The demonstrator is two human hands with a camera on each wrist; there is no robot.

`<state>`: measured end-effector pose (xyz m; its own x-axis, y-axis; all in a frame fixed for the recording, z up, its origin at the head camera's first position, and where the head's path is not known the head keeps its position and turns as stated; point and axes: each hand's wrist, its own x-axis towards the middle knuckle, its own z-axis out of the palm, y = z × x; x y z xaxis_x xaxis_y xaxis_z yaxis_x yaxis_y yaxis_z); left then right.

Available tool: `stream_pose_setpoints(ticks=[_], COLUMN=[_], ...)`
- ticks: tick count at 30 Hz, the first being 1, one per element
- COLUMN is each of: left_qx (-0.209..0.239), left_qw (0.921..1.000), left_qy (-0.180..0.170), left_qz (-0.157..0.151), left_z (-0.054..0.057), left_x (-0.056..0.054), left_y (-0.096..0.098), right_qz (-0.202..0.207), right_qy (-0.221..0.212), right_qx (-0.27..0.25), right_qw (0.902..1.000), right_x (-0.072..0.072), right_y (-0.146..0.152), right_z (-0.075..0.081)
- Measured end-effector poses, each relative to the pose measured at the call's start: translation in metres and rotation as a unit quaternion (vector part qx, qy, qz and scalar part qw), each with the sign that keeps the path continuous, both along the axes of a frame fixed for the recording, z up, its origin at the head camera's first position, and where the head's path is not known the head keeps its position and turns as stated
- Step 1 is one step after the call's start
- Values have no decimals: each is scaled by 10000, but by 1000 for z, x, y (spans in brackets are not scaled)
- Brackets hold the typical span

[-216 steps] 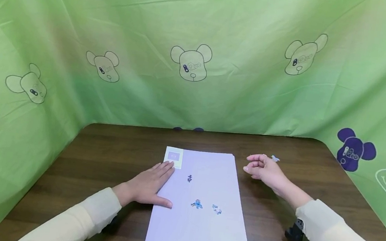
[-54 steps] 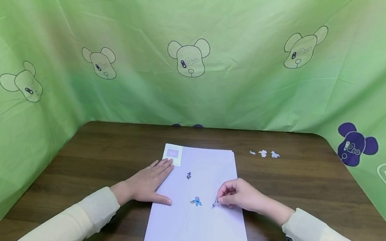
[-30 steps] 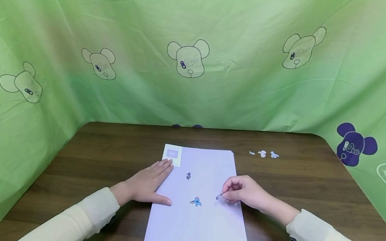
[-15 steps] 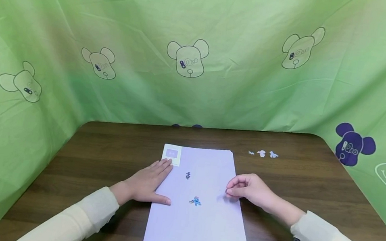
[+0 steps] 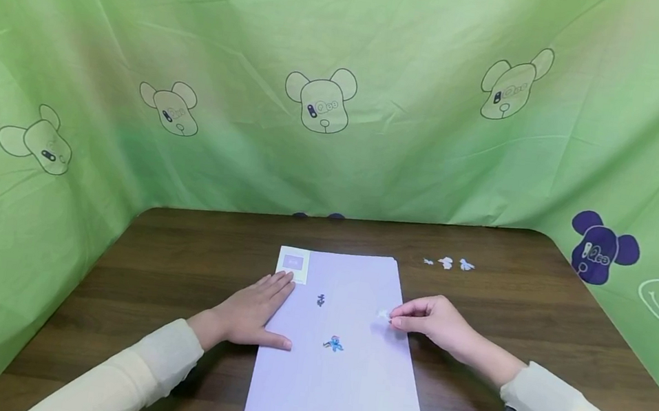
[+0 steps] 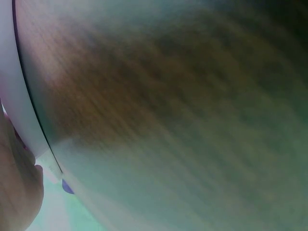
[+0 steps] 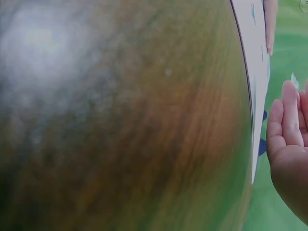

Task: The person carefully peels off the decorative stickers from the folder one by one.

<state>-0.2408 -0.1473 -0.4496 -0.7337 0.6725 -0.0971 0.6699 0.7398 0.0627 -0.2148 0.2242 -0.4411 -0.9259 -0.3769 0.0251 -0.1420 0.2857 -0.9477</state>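
My left hand (image 5: 253, 310) lies flat on the left side of a white paper pad (image 5: 335, 401), fingers straight, near the label at its top corner. Over the pad's right edge, my right hand (image 5: 433, 320) pinches a small pale sticker (image 5: 382, 315) between thumb and fingertips; its whitish side shows. In the right wrist view the right hand (image 7: 291, 134) is at the right edge, with a bit of the sticker (image 7: 294, 81) beyond the fingers. On the pad lie a blue figure sticker (image 5: 333, 343) and a smaller dark one (image 5: 320, 300).
Three small cutout stickers (image 5: 447, 263) lie in a row on the brown wooden table (image 5: 193, 243), behind the right hand. A printed label (image 5: 293, 263) sits at the pad's upper left corner. A green patterned cloth (image 5: 236, 151) hangs around the table's back and sides.
The right hand took the sticker off the pad's right side and raised it up and to the right, turning its pale side into view. The left hand stayed in place.
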Motion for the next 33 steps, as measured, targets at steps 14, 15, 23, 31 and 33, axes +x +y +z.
stream_pose_setpoints(ticks=[14, 15, 23, 31, 33], left_qx=[33, 34, 82, 30, 32], left_qw=[10000, 10000, 9999, 10000, 10000], left_qy=[-19, -23, 32, 3, -18], left_qz=[-18, -14, -70, -33, -18], left_z=[-1, -1, 0, 0, -1], left_x=[1, 1, 0, 0, 0], left_y=[0, 0, -1, -1, -1], right_qz=[-731, -780, -1215, -1612, -1716], right_qy=[-560, -559, -291, -80, -78], right_qx=[-566, -593, -345, -173, -192], right_qw=[9941, 9936, 9916, 9867, 9849], right_x=[-12, -14, -26, -38, -41], right_y=[22, 25, 53, 82, 89], right_z=[-1, 0, 3, 3, 5])
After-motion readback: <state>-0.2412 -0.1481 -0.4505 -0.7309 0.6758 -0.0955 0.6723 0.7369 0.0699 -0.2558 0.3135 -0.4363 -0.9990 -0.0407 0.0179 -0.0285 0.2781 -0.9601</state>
